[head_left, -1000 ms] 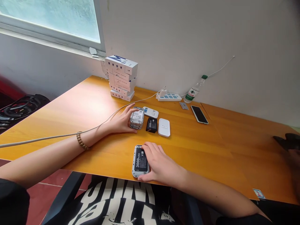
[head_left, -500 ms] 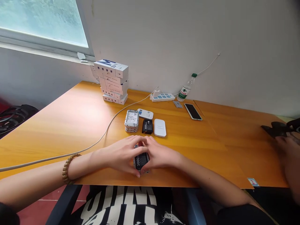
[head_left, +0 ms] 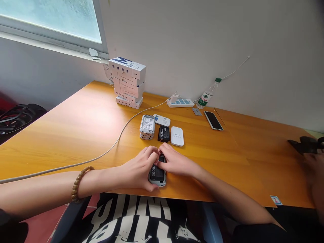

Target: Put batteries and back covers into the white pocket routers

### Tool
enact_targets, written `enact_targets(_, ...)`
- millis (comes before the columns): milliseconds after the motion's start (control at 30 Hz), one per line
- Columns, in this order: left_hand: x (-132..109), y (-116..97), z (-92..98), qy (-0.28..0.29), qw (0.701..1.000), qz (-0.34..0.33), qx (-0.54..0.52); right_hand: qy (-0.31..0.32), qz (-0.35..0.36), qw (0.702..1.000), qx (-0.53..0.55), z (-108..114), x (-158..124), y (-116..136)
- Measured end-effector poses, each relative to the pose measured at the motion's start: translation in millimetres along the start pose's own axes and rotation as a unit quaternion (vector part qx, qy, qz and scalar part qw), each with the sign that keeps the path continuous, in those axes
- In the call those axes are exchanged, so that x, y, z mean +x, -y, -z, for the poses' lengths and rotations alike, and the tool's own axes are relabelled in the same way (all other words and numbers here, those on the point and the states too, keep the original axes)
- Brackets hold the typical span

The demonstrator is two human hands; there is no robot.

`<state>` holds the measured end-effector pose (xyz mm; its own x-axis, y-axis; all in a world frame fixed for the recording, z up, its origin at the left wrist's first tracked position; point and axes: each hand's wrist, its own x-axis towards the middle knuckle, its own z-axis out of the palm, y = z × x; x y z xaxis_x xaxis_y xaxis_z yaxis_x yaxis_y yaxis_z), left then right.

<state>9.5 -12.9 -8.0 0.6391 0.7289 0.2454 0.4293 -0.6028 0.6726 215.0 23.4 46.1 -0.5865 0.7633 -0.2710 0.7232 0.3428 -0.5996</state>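
Both my hands meet over a white-framed pocket device (head_left: 157, 174) lying open near the table's front edge, with a black 3000mAh battery (head_left: 156, 173) seated in it. My left hand (head_left: 141, 169) grips its left side, and my right hand (head_left: 174, 163) presses on its top end. The fingers hide that end. Just beyond them lie a stack of white devices (head_left: 147, 126), a loose black battery (head_left: 163, 134), a white back cover (head_left: 177, 136) and a small white device (head_left: 162, 120).
The orange table (head_left: 76, 141) holds a stack of white boxes (head_left: 128, 82), a power strip (head_left: 180, 103), a plastic bottle (head_left: 207, 96) and a phone (head_left: 213, 120). A cable (head_left: 108, 150) runs left. At the right, a co-worker's hand (head_left: 312, 172) is by a dark object (head_left: 306, 144).
My left hand has left the stack and joined my right on the device. Between the last two views, the hands shifted toward its top end, uncovering the battery label.
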Motion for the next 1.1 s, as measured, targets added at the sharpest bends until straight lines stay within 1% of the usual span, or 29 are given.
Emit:
enact_targets(67, -1, 3, -1.7, -0.016, 1.0, -0.011, -0.009, -0.006, 0.003, 1.0, 0.022, 7, -1, 2)
enact_targets(133, 0, 9, -3.5, -0.038, 0.999, -0.027, -0.019, 0.0, 0.023, 0.999, 0.039, 18, -4, 4)
enact_targets(233, 3, 18, -5.9, -0.074, 0.995, -0.05, -0.036, 0.047, 0.074, 0.995, 0.044, 33, -10, 6)
enact_targets(300, 4, 22, -6.8, -0.078, 0.994, -0.053, -0.049, 0.066, 0.101, 0.991, 0.049, 37, -14, 7)
enact_targets(367, 5, 23, -6.8, -0.066, 0.995, -0.039, -0.063, 0.058, 0.123, 0.989, 0.055, 37, -17, 5)
enact_targets(467, 3, 22, -5.2, -0.042, 0.997, -0.008, -0.069, 0.018, 0.16, 0.985, 0.068, 38, -15, 0)
enact_targets(500, 3, 22, -4.4, -0.035, 0.997, -0.002, -0.064, -0.005, 0.168, 0.982, 0.08, 39, -12, -4)
enact_targets(567, 3, 23, -2.3, -0.022, 0.999, -0.004, -0.047, -0.088, 0.163, 0.975, 0.126, 44, -2, -14)
enact_targets(600, 3, 23, -1.1, -0.014, 0.999, -0.013, -0.038, -0.147, 0.149, 0.965, 0.159, 47, 6, -20)
enact_targets(633, 3, 23, 0.3, -0.003, 0.999, -0.026, -0.031, -0.213, 0.128, 0.949, 0.196, 49, 15, -28)
enact_targets(667, 3, 23, 1.9, 0.011, 0.999, -0.039, -0.026, -0.264, 0.107, 0.932, 0.225, 51, 24, -36)
enact_targets(700, 4, 23, 3.6, 0.025, 0.998, -0.05, -0.023, -0.303, 0.09, 0.917, 0.244, 52, 34, -45)
enact_targets(733, 4, 22, 5.5, 0.039, 0.997, -0.059, -0.02, -0.321, 0.075, 0.91, 0.25, 52, 44, -53)
enact_targets(833, 7, 21, 10.8, 0.078, 0.994, -0.078, -0.008, -0.332, 0.051, 0.908, 0.249, 50, 66, -74)
enact_targets(933, 10, 21, 13.6, 0.106, 0.99, -0.094, 0.017, -0.317, 0.053, 0.916, 0.241, 45, 77, -84)
enact_targets(1033, 13, 21, 14.8, 0.103, 0.988, -0.11, 0.022, -0.298, 0.068, 0.931, 0.202, 43, 78, -85)
enact_targets(1100, 15, 19, 17.6, 0.095, 0.987, -0.126, 0.009, -0.297, 0.074, 0.938, 0.163, 44, 78, -85)
